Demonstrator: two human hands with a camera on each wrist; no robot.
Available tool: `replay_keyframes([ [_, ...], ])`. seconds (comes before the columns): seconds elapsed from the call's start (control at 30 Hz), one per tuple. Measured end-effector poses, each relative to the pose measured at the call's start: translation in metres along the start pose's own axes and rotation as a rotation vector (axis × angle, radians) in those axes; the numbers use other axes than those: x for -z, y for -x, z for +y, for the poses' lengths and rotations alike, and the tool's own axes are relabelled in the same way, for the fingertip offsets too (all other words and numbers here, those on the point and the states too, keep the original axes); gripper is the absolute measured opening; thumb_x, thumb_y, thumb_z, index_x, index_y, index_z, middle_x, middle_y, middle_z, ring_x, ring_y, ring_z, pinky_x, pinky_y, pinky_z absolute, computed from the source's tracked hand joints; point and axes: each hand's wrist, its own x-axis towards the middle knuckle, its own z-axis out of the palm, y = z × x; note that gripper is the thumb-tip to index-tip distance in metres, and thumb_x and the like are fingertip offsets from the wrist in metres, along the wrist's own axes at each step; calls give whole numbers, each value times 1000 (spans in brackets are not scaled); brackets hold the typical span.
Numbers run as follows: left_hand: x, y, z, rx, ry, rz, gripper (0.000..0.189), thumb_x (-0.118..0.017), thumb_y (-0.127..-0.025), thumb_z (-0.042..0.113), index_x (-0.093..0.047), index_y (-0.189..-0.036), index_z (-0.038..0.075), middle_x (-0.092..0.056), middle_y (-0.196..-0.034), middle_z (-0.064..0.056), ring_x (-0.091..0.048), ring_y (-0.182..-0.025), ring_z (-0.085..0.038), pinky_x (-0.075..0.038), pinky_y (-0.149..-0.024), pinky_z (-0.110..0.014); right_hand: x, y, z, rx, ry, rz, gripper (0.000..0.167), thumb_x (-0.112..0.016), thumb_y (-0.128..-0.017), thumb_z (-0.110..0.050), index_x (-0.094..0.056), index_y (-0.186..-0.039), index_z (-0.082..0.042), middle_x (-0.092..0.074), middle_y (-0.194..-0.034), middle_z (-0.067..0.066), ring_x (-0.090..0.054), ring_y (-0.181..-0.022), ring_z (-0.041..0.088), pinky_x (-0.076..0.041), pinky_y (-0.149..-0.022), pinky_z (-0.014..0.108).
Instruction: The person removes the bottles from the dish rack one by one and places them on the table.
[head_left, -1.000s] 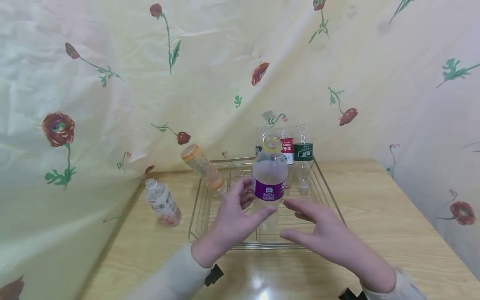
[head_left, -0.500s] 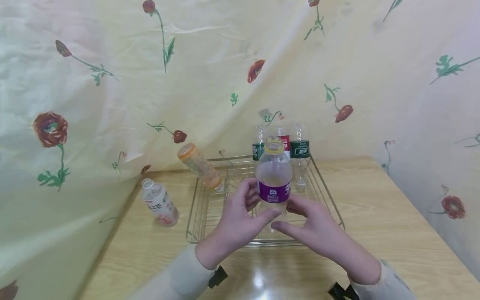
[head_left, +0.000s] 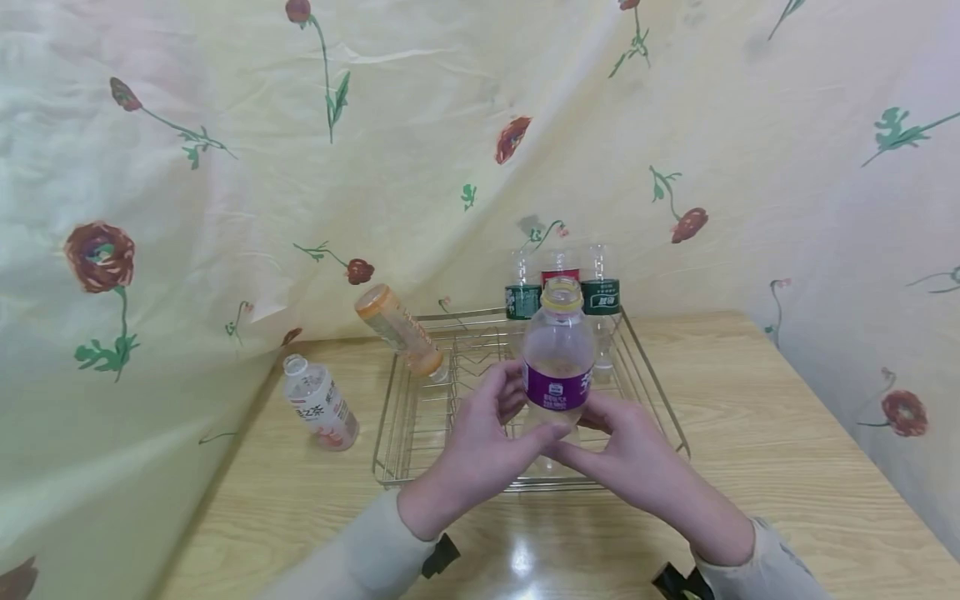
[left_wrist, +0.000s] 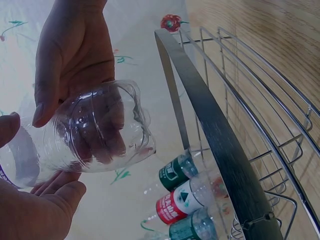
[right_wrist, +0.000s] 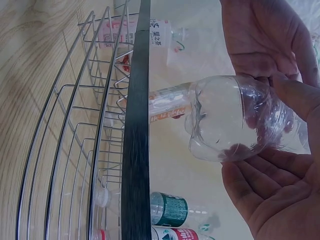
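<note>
In the head view, a clear plastic bottle (head_left: 558, 346) with a purple label and a yellow ring at its uncapped neck is held upright above the wire rack. My left hand (head_left: 483, 437) grips its lower left side. My right hand (head_left: 633, 446) curls round the lower right side, and the two thumbs come close together in front. The left wrist view shows the bare lower part of the bottle (left_wrist: 107, 130) below the label, with fingers behind it. From the right wrist, its ridged base (right_wrist: 215, 117) points toward the rack.
The metal wire rack (head_left: 555, 485) stands on the wooden table (head_left: 772, 417). Upside down in it are an orange-tinted bottle (head_left: 401, 333), leaning left, two green-labelled bottles (head_left: 522, 302) and a red-labelled one (head_left: 561, 272). A white-labelled bottle (head_left: 322, 406) stands on the table at left.
My right hand has come in from the right and now holds the bottle too; before, its fingers were apart from it. The bottle and left hand have shifted slightly right.
</note>
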Motion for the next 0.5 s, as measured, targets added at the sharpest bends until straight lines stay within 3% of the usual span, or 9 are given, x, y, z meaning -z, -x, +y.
replay_keyframes([
  [0.27,-2,1,0,8,-29,-30,68,-84,-86,25,-49,-142,11,-61,-136,1,-56,-127,-13,-41,-109,-32,1,1,3,-1,-86,12,43,-85,-86,-21,-69,-126,-16,-72,-115,-6,-69,-104,15,-57,-90,35],
  [0.5,-2,1,0,-5,-24,-36,66,-84,-87,22,-50,-142,11,-61,-137,2,-55,-128,-13,-41,-109,-32,1,2,5,-4,-85,9,43,-85,-86,-21,-69,-126,-14,-72,-114,-5,-70,-102,15,-58,-88,34],
])
